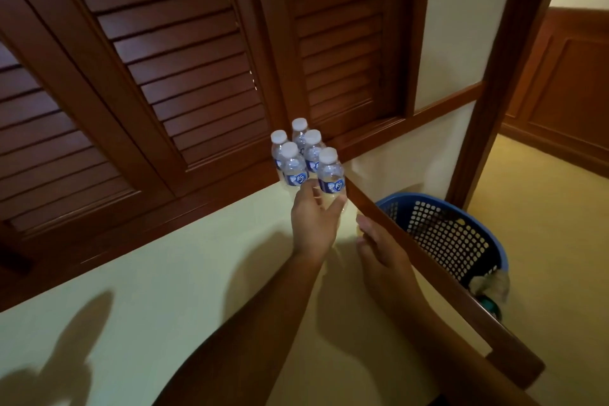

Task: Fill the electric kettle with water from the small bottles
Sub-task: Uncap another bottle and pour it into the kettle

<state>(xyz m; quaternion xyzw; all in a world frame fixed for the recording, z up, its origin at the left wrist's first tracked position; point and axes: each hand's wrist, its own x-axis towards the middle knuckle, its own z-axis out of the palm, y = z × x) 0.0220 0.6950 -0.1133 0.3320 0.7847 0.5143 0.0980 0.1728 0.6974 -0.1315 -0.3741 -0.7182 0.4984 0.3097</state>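
Standing in head view, only view supplied: small bottles [292, 168], qty 5, clear plastic w/ white caps and blue labels, all upright and capped, packed touching one another in a tight cluster at the far corner of the pale tabletop [164, 273], just beside its wooden edge rail [428, 260]. Nearest item of the cluster: front-right bottle [330, 171], closest to the rail. L hand [313, 224] is extended from lower centre, forearm laid across the tabletop; thumb is set on the right side of the front-right bottle's lower body and fingers on its left side, a narrow spread, the bottle pinched between them while its base is on the tabletop. R hand [379, 244] is placed near the L hand, just beside the rail, fingers loosely curled w/ tips pointed toward the bottles; whether anything is held in it cannot be told, as the underside is hidden. Behind the cluster: dark louvred shutters [184, 53], wood, slats closed. Beyond the rail, on the carpeted floor [543, 224]: blue perforated basket [445, 234], contents unclear. Right of the shutters: wooden door frame [501, 76], w/ a panelled room seen past it. Hand and arm shadows are cast on the tabletop at lower left.
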